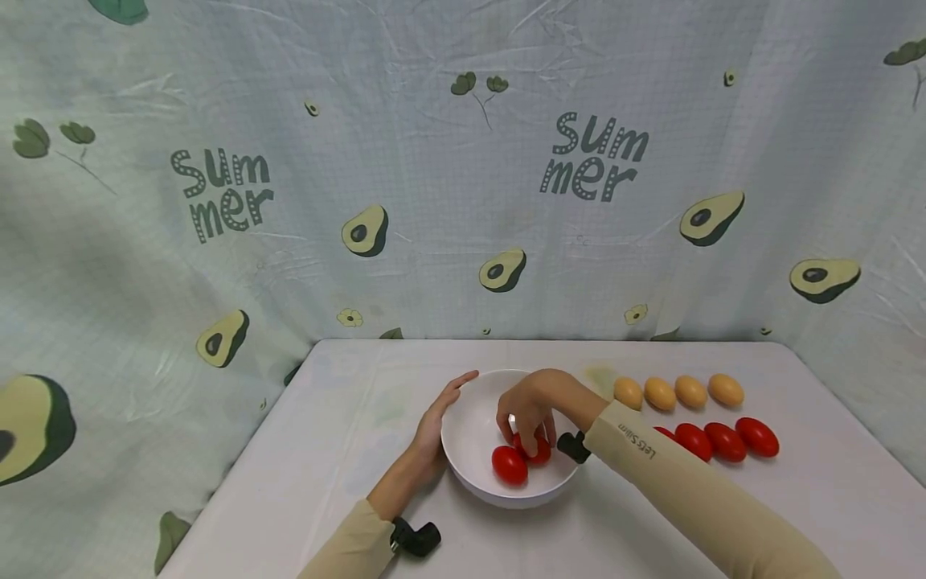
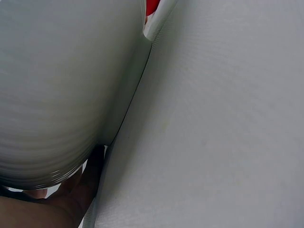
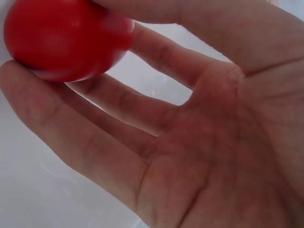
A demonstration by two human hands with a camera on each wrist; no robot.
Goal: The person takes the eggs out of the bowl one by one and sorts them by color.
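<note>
A white bowl [image 1: 470, 450] stands on the table, and a red egg [image 1: 510, 466] lies inside it. My right hand [image 1: 530, 406] reaches down into the bowl and pinches another red egg [image 3: 61, 40] between thumb and fingers, right beside the first one. The right wrist view shows the palm and a glossy, smooth shell. Along the bowl's left outer side lies my left hand [image 1: 434, 426], its fingers stretched along the wall to the rim. In the left wrist view its fingers [image 2: 71, 199] sit low against the bowl, partly hidden by it.
Right of the bowl, several light brown eggs [image 1: 690, 392] form a row at the back. In front of them is a row of red eggs [image 1: 726, 442], partly covered by my right sleeve [image 1: 673, 482]. A curtain with avocado prints [image 1: 434, 161] hangs behind the white table [image 1: 347, 410].
</note>
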